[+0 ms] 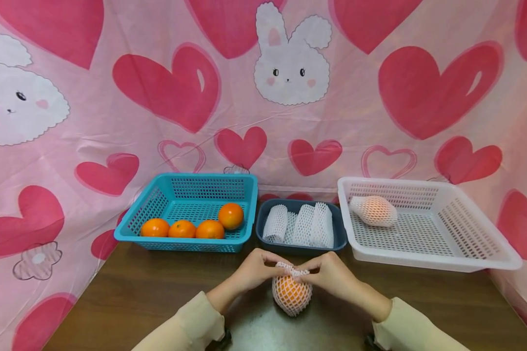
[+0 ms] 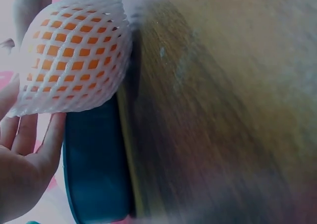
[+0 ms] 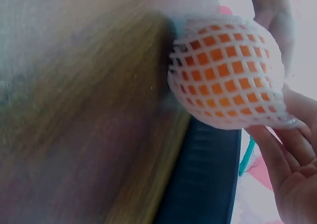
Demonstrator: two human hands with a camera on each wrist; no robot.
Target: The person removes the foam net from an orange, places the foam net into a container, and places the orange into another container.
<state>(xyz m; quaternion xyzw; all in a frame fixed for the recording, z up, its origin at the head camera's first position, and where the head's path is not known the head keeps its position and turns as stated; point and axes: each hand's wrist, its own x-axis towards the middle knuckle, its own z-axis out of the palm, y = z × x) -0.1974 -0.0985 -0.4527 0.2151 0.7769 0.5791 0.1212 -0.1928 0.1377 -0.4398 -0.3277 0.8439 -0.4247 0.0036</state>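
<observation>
An orange [image 1: 291, 291] stands on the table near its front, wrapped in a white foam net sleeve [image 2: 74, 60]. At the top, the sleeve's edge is bunched up between both hands. My left hand [image 1: 255, 269] pinches the left side of that edge with thumb and fingers. From the other side, my right hand [image 1: 331, 277] pinches the right side of the edge. In the right wrist view the net [image 3: 225, 75] stretches around the fruit, and orange skin shows through its diamond holes.
A teal basket [image 1: 131, 233] with several bare oranges [image 1: 182, 229] stands at back left. Behind the hands, a dark blue tray [image 1: 303, 249] holds several folded foam nets [image 1: 305, 224]. At back right, a white basket [image 1: 435, 263] holds one netted fruit [image 1: 375, 211].
</observation>
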